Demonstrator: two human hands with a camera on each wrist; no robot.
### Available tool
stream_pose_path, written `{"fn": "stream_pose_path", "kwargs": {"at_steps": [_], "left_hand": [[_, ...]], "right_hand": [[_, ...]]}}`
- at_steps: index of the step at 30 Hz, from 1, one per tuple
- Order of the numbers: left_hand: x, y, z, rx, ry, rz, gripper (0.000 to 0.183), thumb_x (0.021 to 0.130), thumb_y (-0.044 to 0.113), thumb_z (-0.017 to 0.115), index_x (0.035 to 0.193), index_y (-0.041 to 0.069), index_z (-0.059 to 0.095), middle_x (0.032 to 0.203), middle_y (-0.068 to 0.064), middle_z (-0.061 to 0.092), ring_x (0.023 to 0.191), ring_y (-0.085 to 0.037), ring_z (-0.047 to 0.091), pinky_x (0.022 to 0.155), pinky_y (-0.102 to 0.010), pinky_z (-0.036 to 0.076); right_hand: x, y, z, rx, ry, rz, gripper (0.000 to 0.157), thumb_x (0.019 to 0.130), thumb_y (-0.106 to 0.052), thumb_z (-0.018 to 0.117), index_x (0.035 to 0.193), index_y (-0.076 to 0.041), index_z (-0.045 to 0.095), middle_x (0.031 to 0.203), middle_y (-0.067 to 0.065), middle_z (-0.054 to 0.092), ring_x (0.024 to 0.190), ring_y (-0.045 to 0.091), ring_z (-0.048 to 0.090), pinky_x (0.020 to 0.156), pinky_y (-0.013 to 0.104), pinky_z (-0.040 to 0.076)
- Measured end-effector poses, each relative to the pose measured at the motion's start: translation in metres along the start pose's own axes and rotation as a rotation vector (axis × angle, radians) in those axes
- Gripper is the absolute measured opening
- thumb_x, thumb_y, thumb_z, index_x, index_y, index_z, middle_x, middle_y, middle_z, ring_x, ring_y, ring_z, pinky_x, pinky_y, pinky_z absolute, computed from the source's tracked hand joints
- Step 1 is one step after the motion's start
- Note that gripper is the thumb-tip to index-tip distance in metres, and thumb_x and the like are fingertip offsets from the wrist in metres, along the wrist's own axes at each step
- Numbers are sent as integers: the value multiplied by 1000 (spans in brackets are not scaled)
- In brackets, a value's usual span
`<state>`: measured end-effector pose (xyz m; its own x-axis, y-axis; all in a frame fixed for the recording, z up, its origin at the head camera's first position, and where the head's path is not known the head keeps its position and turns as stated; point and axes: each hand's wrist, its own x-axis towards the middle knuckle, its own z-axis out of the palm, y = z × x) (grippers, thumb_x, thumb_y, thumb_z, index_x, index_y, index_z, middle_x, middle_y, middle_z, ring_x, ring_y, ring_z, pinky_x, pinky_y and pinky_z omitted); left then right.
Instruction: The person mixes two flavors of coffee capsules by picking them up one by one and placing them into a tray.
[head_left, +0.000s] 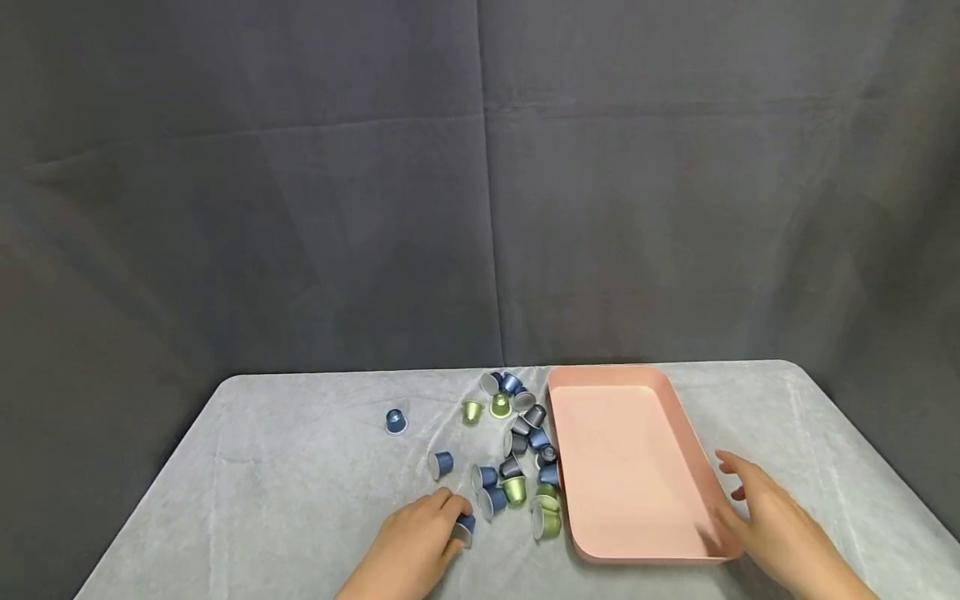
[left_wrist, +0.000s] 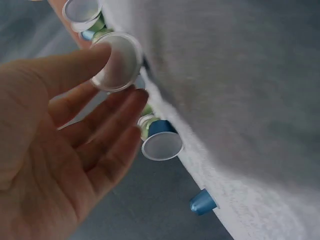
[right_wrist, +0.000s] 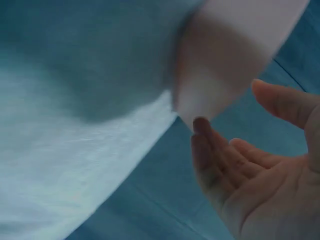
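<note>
My left hand (head_left: 411, 537) pinches a blue coffee capsule (head_left: 465, 525) between thumb and fingers at the near side of the loose capsules. In the left wrist view, that capsule's pale foil lid (left_wrist: 122, 65) faces the camera, with the thumb at its rim. My right hand (head_left: 783, 525) is beside the right edge of the pink tray (head_left: 622, 467) with fingers loosely bent and nothing held. The right wrist view shows its fingertips (right_wrist: 201, 125) close to the tray's wall (right_wrist: 220, 60). The tray's inside is bare.
Several blue, dark and green capsules (head_left: 513, 490) lie in a cluster along the tray's left side. Apart from them, to the left, are a blue capsule (head_left: 396, 421) and another one (head_left: 441, 464). A grey cloth (head_left: 285, 483) covers the table; a dark curtain (head_left: 375, 208) hangs behind.
</note>
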<state>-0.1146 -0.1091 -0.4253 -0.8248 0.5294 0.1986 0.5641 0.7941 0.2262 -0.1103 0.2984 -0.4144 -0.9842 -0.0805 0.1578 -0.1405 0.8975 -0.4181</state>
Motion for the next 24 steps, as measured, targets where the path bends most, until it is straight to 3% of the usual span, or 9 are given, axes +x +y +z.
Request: {"fn": "stream_pose_path", "kwargs": {"at_steps": [3, 7, 10, 13, 18, 24], "left_hand": [[0, 0, 4, 22, 51, 43, 20, 83, 13, 78, 98, 12, 65, 89, 5, 58, 75, -13, 60, 65, -30, 52], [1, 1, 9, 51, 108, 97, 17, 84, 9, 77, 96, 11, 65, 91, 4, 60, 79, -15, 62, 68, -31, 53], [3, 2, 12, 70, 107, 120, 18, 83, 9, 78, 96, 12, 66, 93, 3, 62, 83, -16, 63, 72, -31, 53], [5, 2, 14, 90, 89, 129, 18, 82, 11, 78, 96, 13, 66, 94, 3, 64, 84, -16, 64, 72, -31, 53], [6, 4, 14, 132, 107, 164, 20, 79, 10, 79, 95, 12, 68, 92, 2, 63, 80, -15, 62, 69, -30, 52], [6, 5, 15, 151, 160, 202, 22, 75, 0, 74, 92, 12, 68, 90, 3, 62, 78, -14, 61, 66, -28, 51]], "right_hand": [[-6, 9, 4, 20, -44, 6, 61, 85, -5, 73, 135, 11, 44, 117, 20, 63, 87, 25, 65, 64, 35, 50], [-11, 17, 10, 91, -66, -4, 60, 83, -3, 76, 133, 11, 47, 111, 21, 66, 83, 25, 68, 68, 36, 54], [-11, 20, 11, 149, -102, 16, 57, 86, -1, 72, 135, 10, 45, 112, 28, 64, 87, 31, 70, 71, 41, 56], [-12, 23, 10, 188, -137, 43, 58, 89, -4, 70, 140, 8, 44, 118, 30, 63, 93, 31, 70, 74, 37, 56], [-16, 32, 6, 250, -194, 46, 61, 93, -10, 68, 144, 9, 40, 121, 26, 64, 97, 9, 67, 74, 21, 52], [-21, 42, 2, 305, -231, 26, 54, 95, -7, 64, 137, 17, 41, 113, 24, 68, 88, -4, 62, 71, 19, 50]]}}
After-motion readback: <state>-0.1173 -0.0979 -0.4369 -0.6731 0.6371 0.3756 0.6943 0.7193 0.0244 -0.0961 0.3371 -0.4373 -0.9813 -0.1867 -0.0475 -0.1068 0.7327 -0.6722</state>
